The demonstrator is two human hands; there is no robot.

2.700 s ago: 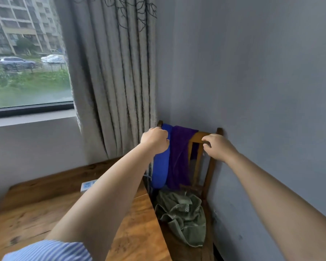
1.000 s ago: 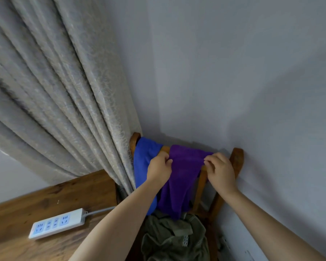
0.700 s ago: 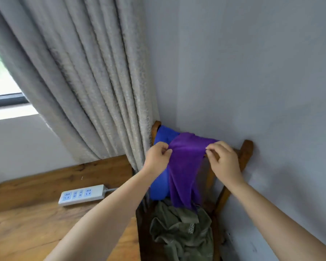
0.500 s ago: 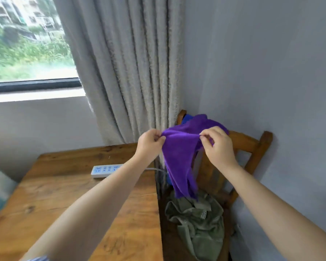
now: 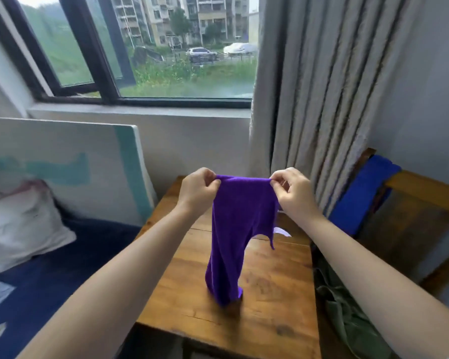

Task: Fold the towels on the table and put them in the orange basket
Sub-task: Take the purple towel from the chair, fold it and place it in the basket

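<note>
Purple towel [image 5: 240, 229] is mid-frame, held up over the wooden table [image 5: 270, 288] by both hands. Left hand [image 5: 197, 193] pinches the top left corner w/ fingers curled tight, right hand [image 5: 290, 194] pinches the top right corner the same way, thumb and fingertips clamped on the edge. Top edge runs straight left-right btwn the two hands, and the rest hangs down, so the long axis is basically vertical, pointing at the tabletop. It narrows and bunches toward the bottom; the lower end looks like it's touching the table or just above it, can't tell which. A loose corner flaps out on the right side abt halfway down.

Other stuff: blue towel [image 5: 360, 193] draped over the back of a wooden chair [image 5: 423, 187] at right of frame, olive green cloth [image 5: 347, 322] heaped lower right beside the table, grey curtain [image 5: 319, 86] upper right, window [image 5: 166, 47] across the top, white pillow [image 5: 18, 221] at left.
</note>
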